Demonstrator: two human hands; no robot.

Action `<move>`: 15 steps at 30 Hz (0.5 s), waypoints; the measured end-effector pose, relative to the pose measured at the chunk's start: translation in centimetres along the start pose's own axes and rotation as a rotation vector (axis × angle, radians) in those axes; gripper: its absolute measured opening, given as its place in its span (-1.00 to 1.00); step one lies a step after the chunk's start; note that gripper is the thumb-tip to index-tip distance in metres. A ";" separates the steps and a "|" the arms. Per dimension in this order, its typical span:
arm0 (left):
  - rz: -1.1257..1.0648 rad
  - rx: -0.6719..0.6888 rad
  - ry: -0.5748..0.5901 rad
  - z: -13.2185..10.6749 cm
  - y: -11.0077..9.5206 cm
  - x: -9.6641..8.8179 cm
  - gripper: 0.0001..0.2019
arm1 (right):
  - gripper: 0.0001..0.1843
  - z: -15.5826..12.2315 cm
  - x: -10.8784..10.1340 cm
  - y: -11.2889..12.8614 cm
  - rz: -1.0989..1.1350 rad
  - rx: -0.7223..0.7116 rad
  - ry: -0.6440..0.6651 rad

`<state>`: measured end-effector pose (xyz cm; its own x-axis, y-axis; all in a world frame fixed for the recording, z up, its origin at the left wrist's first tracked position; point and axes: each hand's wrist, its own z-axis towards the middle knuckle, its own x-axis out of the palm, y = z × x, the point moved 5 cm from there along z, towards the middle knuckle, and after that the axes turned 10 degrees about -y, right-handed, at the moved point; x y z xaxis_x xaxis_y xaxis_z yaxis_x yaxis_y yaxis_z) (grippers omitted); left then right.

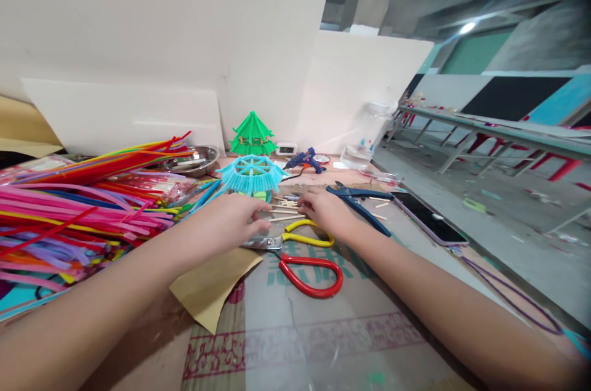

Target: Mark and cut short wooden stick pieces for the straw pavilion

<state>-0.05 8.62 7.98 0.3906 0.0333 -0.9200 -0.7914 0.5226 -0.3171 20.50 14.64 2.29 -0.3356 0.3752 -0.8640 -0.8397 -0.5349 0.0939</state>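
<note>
Fingers point(306, 198) of the right hand point(327, 212) curl at the right ends of the wooden sticks point(285, 212), grip indeterminable; the left hand point(239, 216) has thumb and fingers slightly parted. Sticks lie between both hands, long axes roughly crosswise, nearer the right.

Both bare arms stretch forward, converging from the lower corners. The left arm point(124, 283) runs up to the right, its wrist point(205, 223) nearly straight; the left hand point(239, 215) has its thumb point(260, 228) and fingers point(262, 205) parted, pointing right. The right arm point(434, 298) slants up to the left. The right hand point(325, 209) is palm down, fingers bent and pointing left, its grip unclear. The two hands face each other, apart.
</note>
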 end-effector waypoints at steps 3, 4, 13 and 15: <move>0.007 0.000 -0.002 0.0 -0.1 -0.1 -0.64 | -0.91 0.1 0.1 0.2 -0.019 0.000 0.003; 0.012 0.002 0.001 0.0 -0.1 -0.1 -0.63 | -0.90 0.1 0.1 0.3 -0.025 -0.001 0.006; 0.010 0.003 0.004 0.0 0.1 0.0 -0.63 | -0.90 0.2 -0.4 0.0 -0.045 0.024 0.019; 0.021 0.028 -0.035 0.0 -0.1 -0.2 -0.64 | -0.90 0.5 -1.4 -0.2 -0.039 0.043 0.010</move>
<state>-0.06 8.50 8.25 0.3902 0.0742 -0.9177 -0.7867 0.5447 -0.2905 20.96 14.62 3.69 -0.2985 0.3872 -0.8723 -0.8696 -0.4870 0.0814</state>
